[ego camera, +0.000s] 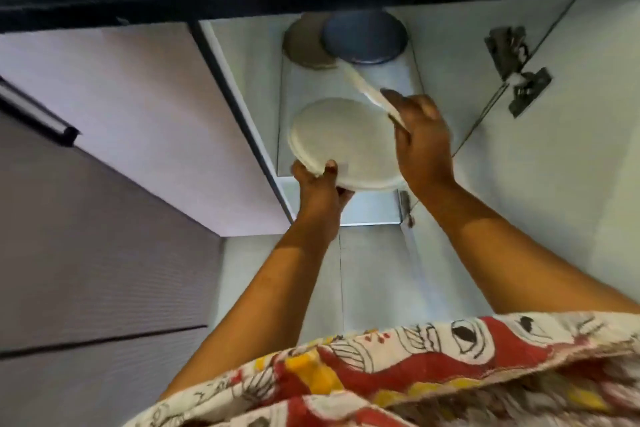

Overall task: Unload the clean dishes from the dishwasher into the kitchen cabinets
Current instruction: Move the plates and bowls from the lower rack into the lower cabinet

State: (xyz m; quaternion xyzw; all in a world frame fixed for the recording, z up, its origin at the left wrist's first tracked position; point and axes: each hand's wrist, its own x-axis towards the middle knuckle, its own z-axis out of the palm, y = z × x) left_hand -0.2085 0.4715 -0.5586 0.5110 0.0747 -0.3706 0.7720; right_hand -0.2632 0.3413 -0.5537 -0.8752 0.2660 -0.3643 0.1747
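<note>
Resting in the left hand (320, 189), the stack of white plates (341, 142) is held up at the front of the open cabinet shelf (374, 208), thumb curled over its near rim, fingers beneath; the right hand (420, 139) pinches a single white plate (367, 88) by its edge, steeply tilted, just above the stack; further in sit a dark round dish (365, 36) and a brownish dish (303, 45); a metal hinge (512, 69) is fixed at the right.

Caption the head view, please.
Left hand holds a white plate flat; right hand holds a tilted plate at the cabinet shelf.
</note>
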